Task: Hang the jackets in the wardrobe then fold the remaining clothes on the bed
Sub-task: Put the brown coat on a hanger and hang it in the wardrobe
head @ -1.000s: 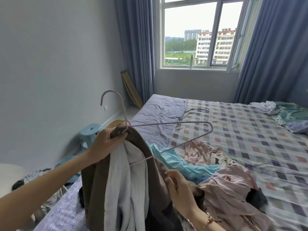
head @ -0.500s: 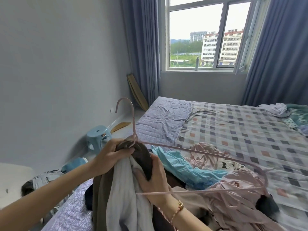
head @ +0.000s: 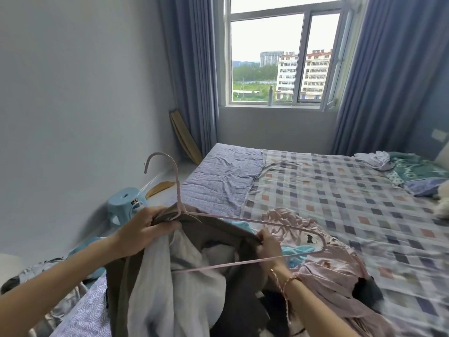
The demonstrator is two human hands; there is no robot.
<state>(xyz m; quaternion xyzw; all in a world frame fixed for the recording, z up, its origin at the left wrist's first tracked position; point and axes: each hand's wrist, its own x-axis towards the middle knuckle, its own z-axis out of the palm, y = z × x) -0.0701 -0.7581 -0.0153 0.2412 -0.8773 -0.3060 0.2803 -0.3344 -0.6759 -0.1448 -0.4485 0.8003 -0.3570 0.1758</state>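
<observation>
Left hand (head: 143,229) clamps brown jacket (head: 218,239) collar and pink hanger (head: 243,220) neck; right hand (head: 269,244) pinches the shoulder, probably. Slide toward 3 o'clock, over the hanger's end.

Daylit window (head: 281,57), blue curtains (head: 192,69)

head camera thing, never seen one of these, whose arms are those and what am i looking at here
No machine here: the camera sits on a person's head and looks forward and down, so the two bare arms are their own. The left hand grips the collar of a brown jacket with a pale lining, together with the neck of a pink hanger. The right hand pinches the jacket's edge near the hanger's right end. In front lies a bed with a checked cover, carrying a heap of pink clothes and something turquoise. A blue stool stands on the floor to the left.
</observation>
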